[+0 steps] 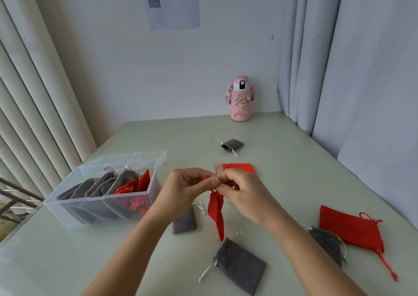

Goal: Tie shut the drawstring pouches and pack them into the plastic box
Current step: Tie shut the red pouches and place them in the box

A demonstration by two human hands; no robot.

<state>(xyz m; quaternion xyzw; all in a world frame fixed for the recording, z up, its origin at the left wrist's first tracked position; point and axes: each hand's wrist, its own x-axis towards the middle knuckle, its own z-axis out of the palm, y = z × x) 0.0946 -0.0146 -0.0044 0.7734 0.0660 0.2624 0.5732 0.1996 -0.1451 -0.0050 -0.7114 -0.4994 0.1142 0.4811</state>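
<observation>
I see the small red velvet drawstring pouch [217,212] hanging in the air between both hands, above the middle of the pale green surface [294,160]. Its body droops down and its gathered neck is up at the fingertips. The left hand [185,187] pinches the red cord at the neck from one side and the right hand [244,191] pinches it from the other. The fingers of both are curled tight and almost meet.

Just behind the hands a flat red fabric pouch [239,167] lies on the surface. To my left stands the clear plastic box [67,214], its lid [126,160] open and tipped back. Inside, grey velvet pouches [99,187] stand in a row and red tied pouches [135,189] are packed at its right end.

Loose on the surface:
- a grey pouch by the left wrist [184,223]
- a grey pouch near the front edge [241,266]
- a grey pouch beside the right forearm [328,241], just beside a large flat red pouch at the right [352,230]
- a small cinched grey pouch farther back [233,144]

A pink sticker-covered bottle [241,101] stands by the back wall.
</observation>
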